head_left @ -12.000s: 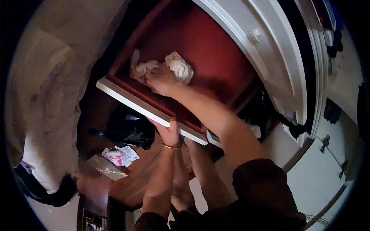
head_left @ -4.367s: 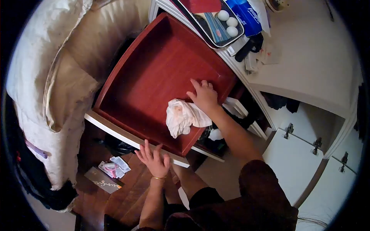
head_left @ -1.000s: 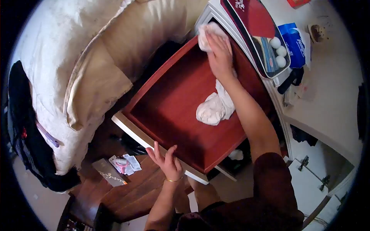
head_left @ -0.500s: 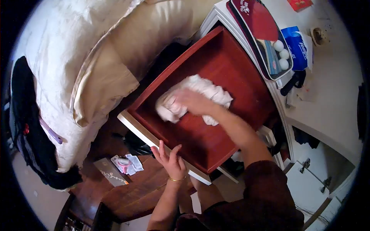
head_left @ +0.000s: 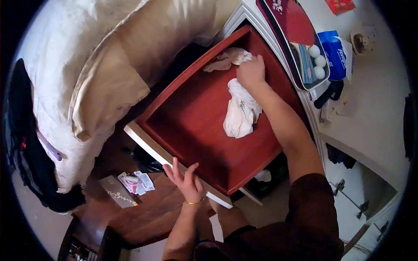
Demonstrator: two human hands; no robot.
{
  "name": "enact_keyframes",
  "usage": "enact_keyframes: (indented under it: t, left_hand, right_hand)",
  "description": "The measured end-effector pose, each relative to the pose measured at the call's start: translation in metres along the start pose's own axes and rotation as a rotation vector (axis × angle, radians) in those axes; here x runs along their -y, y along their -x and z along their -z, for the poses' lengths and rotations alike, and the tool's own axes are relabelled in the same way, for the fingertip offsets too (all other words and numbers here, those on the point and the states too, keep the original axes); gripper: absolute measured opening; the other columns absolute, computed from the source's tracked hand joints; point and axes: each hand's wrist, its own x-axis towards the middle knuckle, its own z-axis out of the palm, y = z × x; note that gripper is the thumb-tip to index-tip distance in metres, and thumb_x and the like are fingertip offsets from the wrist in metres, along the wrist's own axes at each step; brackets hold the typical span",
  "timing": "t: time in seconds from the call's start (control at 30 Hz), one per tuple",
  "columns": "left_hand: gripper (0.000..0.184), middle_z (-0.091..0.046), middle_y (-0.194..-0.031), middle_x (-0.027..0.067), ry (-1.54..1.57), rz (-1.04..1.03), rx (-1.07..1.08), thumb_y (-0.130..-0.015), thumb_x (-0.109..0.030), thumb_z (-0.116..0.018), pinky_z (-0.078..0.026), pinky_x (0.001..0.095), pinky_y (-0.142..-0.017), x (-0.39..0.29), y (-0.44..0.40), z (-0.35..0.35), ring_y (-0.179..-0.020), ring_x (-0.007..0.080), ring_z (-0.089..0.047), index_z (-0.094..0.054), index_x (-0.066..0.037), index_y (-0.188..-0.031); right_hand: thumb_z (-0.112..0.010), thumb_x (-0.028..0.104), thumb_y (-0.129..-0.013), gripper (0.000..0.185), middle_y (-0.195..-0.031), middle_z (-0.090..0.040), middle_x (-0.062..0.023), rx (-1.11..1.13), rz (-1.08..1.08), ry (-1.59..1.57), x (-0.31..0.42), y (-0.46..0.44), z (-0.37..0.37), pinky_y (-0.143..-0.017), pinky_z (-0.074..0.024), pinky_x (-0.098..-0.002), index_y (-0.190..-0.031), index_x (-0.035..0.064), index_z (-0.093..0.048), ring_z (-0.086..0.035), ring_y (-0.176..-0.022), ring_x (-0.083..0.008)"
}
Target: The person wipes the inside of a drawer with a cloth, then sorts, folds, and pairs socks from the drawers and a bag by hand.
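A red-brown wooden drawer (head_left: 191, 115) with a white front is pulled out. My left hand (head_left: 188, 182), a gold bangle at its wrist, rests at the drawer front's edge with its fingers spread. Deep in the drawer, my right hand (head_left: 251, 73) is closed on a crumpled white cloth (head_left: 241, 111), which trails down over the drawer floor and bears a small dark mark. More white fabric (head_left: 226, 59) lies beyond that hand along the far side; I cannot tell if it is the same piece. My right fingertips are hidden.
A padded cream bundle (head_left: 96, 56) bulges at the left. On the white cabinet top lie a racket case (head_left: 289, 26) with several white balls and a blue tissue pack (head_left: 334, 54). Below, a flat box (head_left: 117, 191) sits on brown wood. A white cabinet door (head_left: 348, 195) hangs open.
My right hand has moved up and to the right, toward the drawer's back. The white cloth, earlier spread across the middle, now lies bunched farther back. My left hand stays at the front edge.
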Motion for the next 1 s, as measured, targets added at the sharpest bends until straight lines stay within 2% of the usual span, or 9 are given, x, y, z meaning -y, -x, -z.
enact_keyframes:
  t: [0.17,0.2,0.3,0.33,0.57,0.63,0.77,0.83,1.0]
  left_hand:
    - [0.030,-0.030,-0.148,0.0162,-0.068,-0.008,0.021,-0.077,-0.008,-0.044,-0.006,0.0530,-0.114,0.002,0.000,0.000,-0.142,0.0426,-0.007,-0.068,-0.009,-0.095]
    - [0.030,-0.030,-0.148,0.0162,-0.073,-0.009,0.016,-0.077,-0.008,-0.043,-0.006,0.0530,-0.114,0.002,0.001,-0.001,-0.142,0.0426,-0.007,-0.068,-0.008,-0.095]
    - [0.030,-0.031,-0.148,0.0161,-0.069,-0.007,0.003,-0.077,-0.009,-0.043,-0.006,0.0530,-0.114,0.001,0.001,-0.002,-0.142,0.0429,-0.007,-0.068,-0.008,-0.094]
    - [0.031,-0.031,-0.148,0.0161,-0.060,-0.007,0.001,-0.077,-0.009,-0.042,-0.006,0.0531,-0.114,0.000,0.000,-0.002,-0.142,0.0430,-0.007,-0.068,-0.008,-0.093]
    - [0.030,-0.032,-0.148,0.0159,-0.085,0.024,0.007,-0.077,-0.010,-0.042,-0.006,0.0537,-0.114,-0.001,0.001,-0.002,-0.141,0.0435,-0.007,-0.068,-0.008,-0.091]
    - [0.030,-0.032,-0.148,0.0158,-0.066,0.015,-0.007,-0.077,-0.010,-0.042,-0.006,0.0536,-0.114,-0.002,-0.003,-0.004,-0.141,0.0434,-0.007,-0.068,-0.008,-0.091]
    - [0.030,-0.030,-0.148,0.0165,-0.018,-0.012,-0.024,-0.074,-0.002,-0.047,-0.007,0.0512,-0.114,0.004,0.003,-0.006,-0.141,0.0434,-0.007,-0.068,-0.012,-0.094]
    - [0.031,-0.031,-0.147,0.0165,-0.034,-0.006,-0.007,-0.076,-0.004,-0.045,-0.005,0.0516,-0.114,0.001,0.001,-0.003,-0.141,0.0430,-0.007,-0.068,-0.011,-0.095]
    - [0.033,-0.034,-0.146,0.0166,-0.060,-0.043,-0.028,-0.078,-0.006,-0.042,-0.003,0.0516,-0.113,0.001,0.003,-0.005,-0.141,0.0424,-0.007,-0.065,-0.009,-0.102]
  right_hand:
    - [-0.058,0.031,-0.085,0.026,-0.110,-0.061,-0.0085,-0.039,0.191,-0.148,0.013,0.004,0.004,-0.101,-0.0339,-0.0455,-0.100,0.0106,-0.064,-0.054,-0.109,-0.0254]
    - [-0.055,0.026,-0.087,0.030,-0.119,-0.057,-0.0074,-0.045,0.175,-0.223,0.000,0.012,-0.010,-0.107,-0.0303,-0.0430,-0.112,0.0106,-0.059,-0.045,-0.123,-0.0246]
    - [-0.054,0.024,-0.087,0.039,-0.124,-0.054,-0.0089,-0.225,0.108,-0.228,-0.021,0.043,-0.028,-0.106,-0.0327,-0.0385,-0.124,0.0104,-0.051,-0.044,-0.125,-0.0252]
    - [-0.056,0.025,-0.087,0.053,-0.134,-0.046,-0.0096,-0.098,0.073,-0.212,-0.023,0.057,-0.028,-0.104,-0.0351,-0.0409,-0.135,0.0120,-0.040,-0.043,-0.125,-0.0256]
    - [-0.055,0.013,-0.087,0.050,-0.121,-0.045,-0.0209,0.468,-0.621,-0.346,-0.025,0.211,-0.042,-0.093,-0.0444,-0.0478,-0.131,-0.0046,-0.038,-0.049,-0.110,-0.0393]
    - [-0.054,0.009,-0.086,0.050,-0.123,-0.044,-0.0236,0.519,-0.662,-0.289,0.001,0.204,-0.026,-0.094,-0.0434,-0.0466,-0.129,-0.0084,-0.036,-0.048,-0.111,-0.0408]
    - [-0.062,0.014,-0.082,0.041,-0.120,-0.049,-0.0205,-0.189,-0.486,-0.496,0.008,0.179,-0.057,-0.094,-0.0403,-0.0460,-0.118,-0.0008,-0.050,-0.048,-0.109,-0.0381]
    - [-0.061,0.028,-0.085,0.050,-0.124,-0.051,-0.0156,0.001,-0.426,-0.649,0.046,0.144,-0.033,-0.098,-0.0356,-0.0479,-0.128,0.0056,-0.050,-0.044,-0.117,-0.0349]
    - [-0.065,0.033,-0.079,0.059,-0.124,-0.051,-0.0104,-0.067,-0.124,-0.832,0.112,0.141,0.015,-0.097,-0.0359,-0.0456,-0.131,0.0101,-0.047,-0.047,-0.114,-0.0320]
